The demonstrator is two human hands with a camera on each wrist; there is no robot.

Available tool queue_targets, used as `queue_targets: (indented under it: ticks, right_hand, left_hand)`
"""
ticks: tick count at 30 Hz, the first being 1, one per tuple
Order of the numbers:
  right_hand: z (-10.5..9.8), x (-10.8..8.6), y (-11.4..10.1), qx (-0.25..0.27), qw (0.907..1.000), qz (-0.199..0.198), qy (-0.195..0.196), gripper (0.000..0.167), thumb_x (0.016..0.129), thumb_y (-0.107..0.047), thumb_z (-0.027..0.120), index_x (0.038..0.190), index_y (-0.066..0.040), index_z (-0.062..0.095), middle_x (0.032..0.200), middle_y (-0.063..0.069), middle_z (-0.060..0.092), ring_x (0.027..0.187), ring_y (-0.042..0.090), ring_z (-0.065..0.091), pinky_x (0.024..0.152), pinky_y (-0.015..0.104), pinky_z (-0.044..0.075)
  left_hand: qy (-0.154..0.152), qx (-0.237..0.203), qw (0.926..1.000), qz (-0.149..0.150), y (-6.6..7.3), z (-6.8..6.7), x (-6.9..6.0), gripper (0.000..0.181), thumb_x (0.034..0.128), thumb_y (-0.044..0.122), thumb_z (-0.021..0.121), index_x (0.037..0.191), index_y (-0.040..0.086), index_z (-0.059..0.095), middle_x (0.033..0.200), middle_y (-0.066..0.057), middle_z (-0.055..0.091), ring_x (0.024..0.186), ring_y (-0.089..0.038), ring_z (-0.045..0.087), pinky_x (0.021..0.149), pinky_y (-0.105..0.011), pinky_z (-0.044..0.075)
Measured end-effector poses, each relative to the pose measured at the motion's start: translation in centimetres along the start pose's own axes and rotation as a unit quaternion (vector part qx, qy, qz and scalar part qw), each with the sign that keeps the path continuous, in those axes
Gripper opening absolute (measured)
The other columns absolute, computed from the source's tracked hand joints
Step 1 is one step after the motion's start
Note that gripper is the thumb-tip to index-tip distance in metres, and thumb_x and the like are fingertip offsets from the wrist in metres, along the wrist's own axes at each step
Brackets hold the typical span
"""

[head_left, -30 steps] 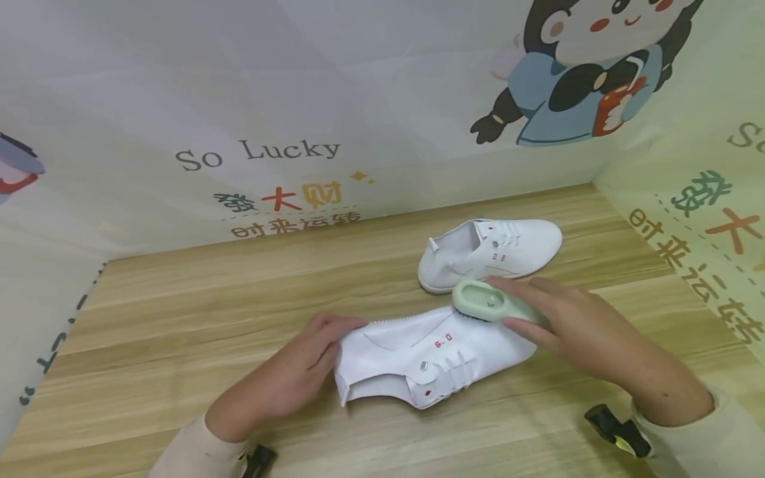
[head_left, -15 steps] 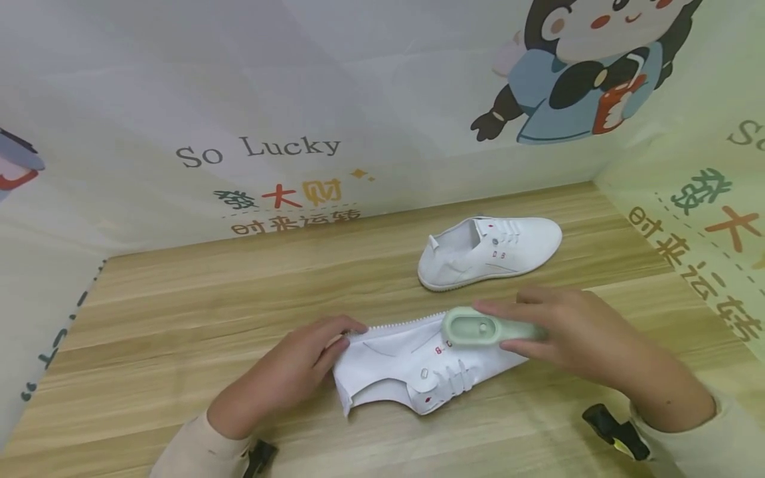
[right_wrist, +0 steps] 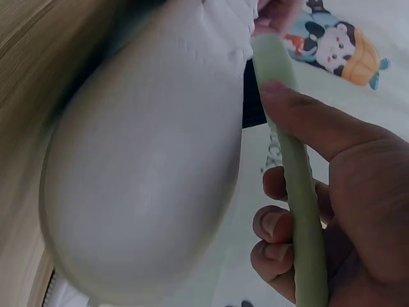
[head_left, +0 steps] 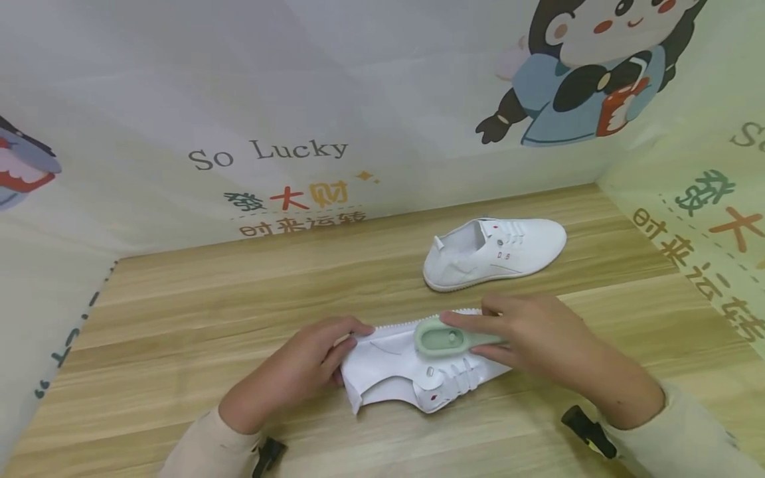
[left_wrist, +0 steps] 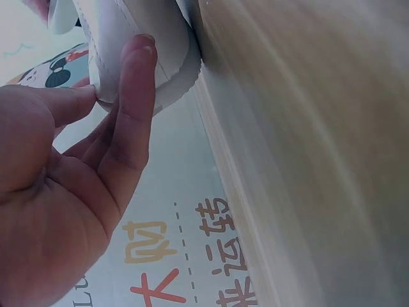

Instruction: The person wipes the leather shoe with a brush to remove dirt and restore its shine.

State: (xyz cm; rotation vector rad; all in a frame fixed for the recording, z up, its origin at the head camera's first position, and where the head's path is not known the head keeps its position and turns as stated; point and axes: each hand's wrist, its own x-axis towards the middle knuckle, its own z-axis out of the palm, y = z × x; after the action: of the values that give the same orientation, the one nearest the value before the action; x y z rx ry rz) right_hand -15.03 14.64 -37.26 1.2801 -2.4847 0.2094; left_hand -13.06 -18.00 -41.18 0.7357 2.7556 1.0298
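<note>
A white lace-up shoe (head_left: 382, 362) lies tilted on its side, its opening toward the person. At its heel, my left hand (head_left: 293, 372) holds the shoe between thumb and fingers; the left wrist view shows fingertips (left_wrist: 137, 57) against the heel. My right hand (head_left: 532, 332) grips the handle of a pale green brush (head_left: 439, 337). The brush head lies over the shoe's upper side, beside the laces, hiding the red letters there. Dark bristles (right_wrist: 254, 96) face the shoe in the right wrist view, where fingers wrap the brush handle (right_wrist: 303, 224).
A second white shoe (head_left: 496, 255) stands upright behind the first, toe to the right. Printed cloth walls (head_left: 388, 119) border the wooden tabletop (head_left: 239, 285) at the back and sides. Black wrist devices (head_left: 588, 431) sit at both sleeves.
My right hand has drawn the brush leftward and toward the person, from the shoe's toe-side edge to its middle. The left hand keeps its hold on the heel.
</note>
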Motion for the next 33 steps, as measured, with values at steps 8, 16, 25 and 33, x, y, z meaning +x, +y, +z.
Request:
queue_targets:
  ticks: [8,16,25,33]
  right_hand:
    - [1.4,2.0,-1.6,-0.010,0.9989,-0.042,0.019,0.053,0.075,-0.034,0.079,0.125,-0.037,0.062,0.076,-0.005,0.049,0.053,0.008,0.041,0.045,0.021,0.033]
    - [3.1,3.3,-3.4,-0.030,0.9956,-0.072,0.051,0.057,0.074,-0.033,0.080,0.127,-0.037,0.060,0.075,-0.004,0.051,0.051,0.011,0.042,0.043,0.022,0.033]
    - [2.5,1.2,-2.9,-0.027,0.9985,-0.013,0.045,0.056,0.075,-0.035,0.079,0.128,-0.039,0.059,0.075,-0.005,0.049,0.053,0.009,0.042,0.044,0.022,0.033]
    - [0.8,-1.7,-0.8,-0.034,0.9974,0.022,0.060,0.058,0.074,-0.035,0.079,0.128,-0.036,0.059,0.077,-0.007,0.048,0.055,0.004,0.036,0.045,0.018,0.029]
  left_hand:
    - [-0.002,0.009,0.9999,0.009,-0.1,0.0,0.2,0.024,0.0984,0.010,0.050,0.117,0.022,0.060,0.110,0.007,0.060,0.061,-0.003,0.055,0.055,-0.021,0.049]
    - [-0.005,0.004,0.9995,0.030,-0.2,-0.2,0.2,0.025,0.0987,0.009,0.049,0.117,0.022,0.060,0.108,0.008,0.060,0.061,-0.005,0.055,0.055,-0.021,0.049]
    - [0.010,0.033,0.9982,0.048,-0.3,0.1,0.2,0.024,0.0966,0.006,0.052,0.115,0.018,0.061,0.111,0.003,0.062,0.076,-0.006,0.056,0.064,-0.020,0.049]
    - [0.004,0.017,0.9993,0.032,0.0,0.0,0.1,0.025,0.0962,0.004,0.052,0.115,0.016,0.061,0.114,0.000,0.062,0.073,-0.007,0.054,0.056,-0.019,0.049]
